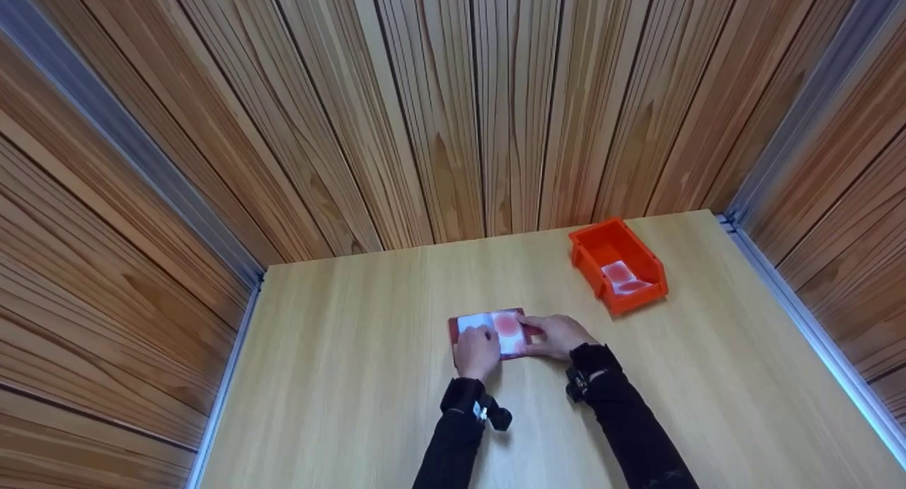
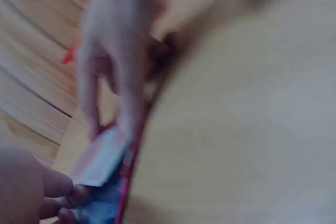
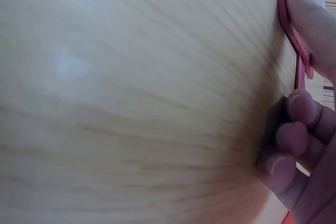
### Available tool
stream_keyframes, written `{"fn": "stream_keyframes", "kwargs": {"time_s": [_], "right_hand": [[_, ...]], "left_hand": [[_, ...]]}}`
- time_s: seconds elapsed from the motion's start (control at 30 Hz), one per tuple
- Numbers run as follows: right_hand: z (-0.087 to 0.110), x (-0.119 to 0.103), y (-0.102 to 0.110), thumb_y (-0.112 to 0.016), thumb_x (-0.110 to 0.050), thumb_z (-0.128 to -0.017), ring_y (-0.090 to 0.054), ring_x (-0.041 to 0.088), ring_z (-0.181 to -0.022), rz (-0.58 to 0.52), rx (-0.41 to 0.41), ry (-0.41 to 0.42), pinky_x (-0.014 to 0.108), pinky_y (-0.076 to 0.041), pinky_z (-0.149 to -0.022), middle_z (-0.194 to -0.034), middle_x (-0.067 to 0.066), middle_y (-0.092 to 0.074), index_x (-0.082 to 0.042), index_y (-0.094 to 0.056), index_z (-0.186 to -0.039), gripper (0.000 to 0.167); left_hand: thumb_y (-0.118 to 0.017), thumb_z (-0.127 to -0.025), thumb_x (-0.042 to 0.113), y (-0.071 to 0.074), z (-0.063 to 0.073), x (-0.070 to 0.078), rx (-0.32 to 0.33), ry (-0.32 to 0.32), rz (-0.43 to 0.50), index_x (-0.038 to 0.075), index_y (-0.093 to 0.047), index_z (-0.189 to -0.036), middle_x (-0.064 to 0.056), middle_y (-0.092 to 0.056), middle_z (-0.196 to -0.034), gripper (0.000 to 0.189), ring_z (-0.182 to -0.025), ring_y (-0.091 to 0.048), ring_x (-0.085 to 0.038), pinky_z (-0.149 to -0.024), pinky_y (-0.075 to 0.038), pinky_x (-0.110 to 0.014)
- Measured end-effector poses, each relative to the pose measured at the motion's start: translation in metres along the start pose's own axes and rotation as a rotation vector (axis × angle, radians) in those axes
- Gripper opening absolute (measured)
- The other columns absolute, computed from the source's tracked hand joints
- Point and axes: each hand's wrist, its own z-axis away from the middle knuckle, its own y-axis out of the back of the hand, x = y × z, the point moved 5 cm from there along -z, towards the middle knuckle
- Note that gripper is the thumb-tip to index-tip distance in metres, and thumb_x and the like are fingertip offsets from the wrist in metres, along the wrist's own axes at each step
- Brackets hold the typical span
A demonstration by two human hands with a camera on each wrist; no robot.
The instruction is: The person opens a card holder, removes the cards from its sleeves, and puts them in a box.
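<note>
A red card holder (image 1: 454, 331) lies open on the table, with whitish panels inside. On its right half shows a white card with a pink round print (image 1: 507, 324). My left hand (image 1: 477, 350) is over the holder's left half, and in the left wrist view its fingertips (image 2: 60, 183) pinch the near edge of the card (image 2: 102, 160). My right hand (image 1: 559, 335) grips the holder's right edge. Its thumb (image 3: 311, 22) lies over the red border (image 3: 283, 11) in the right wrist view, and the other fingers are curled beside it.
At the back right of the table (image 1: 354, 347) stands an orange bin (image 1: 591, 266) holding white cards with pink prints (image 1: 618, 271). Wood-plank walls (image 1: 453, 121) rise behind and at both sides. Metal rails (image 1: 800, 319) run along the table's side edges.
</note>
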Motion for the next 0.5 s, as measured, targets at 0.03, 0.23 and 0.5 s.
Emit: {"fn": "stream_keyframes", "kwargs": {"time_s": [0.03, 0.23, 0.5], "right_hand": [[0.0, -0.001, 0.0, -0.082, -0.037, -0.089, -0.063, 0.026, -0.121, -0.001, -0.001, 0.004, 0.053, -0.047, -0.111, -0.138, 0.009, -0.068, -0.019, -0.054, -0.152, 0.072], [0.001, -0.002, 0.0, -0.081, -0.037, -0.089, -0.062, 0.027, -0.125, -0.002, 0.002, -0.004, 0.053, -0.046, -0.113, -0.142, 0.008, -0.066, -0.019, -0.052, -0.153, 0.072], [0.0, 0.001, -0.002, -0.082, -0.04, -0.088, -0.061, 0.029, -0.13, 0.017, 0.007, -0.004, 0.054, -0.044, -0.114, -0.146, 0.008, -0.063, -0.026, -0.049, -0.155, 0.076]], "left_hand": [[-0.063, -0.098, 0.02, -0.002, 0.001, 0.0, 0.021, -0.013, -0.013, 0.01, -0.07, -0.077, -0.008, -0.069, -0.082, 0.024, -0.087, -0.067, -0.029, -0.077, -0.049, -0.045], [-0.064, -0.101, 0.022, -0.004, 0.004, 0.001, 0.018, -0.017, -0.035, 0.012, -0.069, -0.083, -0.006, -0.066, -0.085, 0.021, -0.091, -0.064, -0.028, -0.08, -0.046, -0.043], [-0.056, -0.105, 0.014, 0.007, 0.005, -0.005, -0.052, 0.019, 0.087, 0.007, -0.065, -0.091, -0.006, -0.064, -0.087, 0.019, -0.085, -0.062, -0.023, -0.078, -0.049, -0.039]]}}
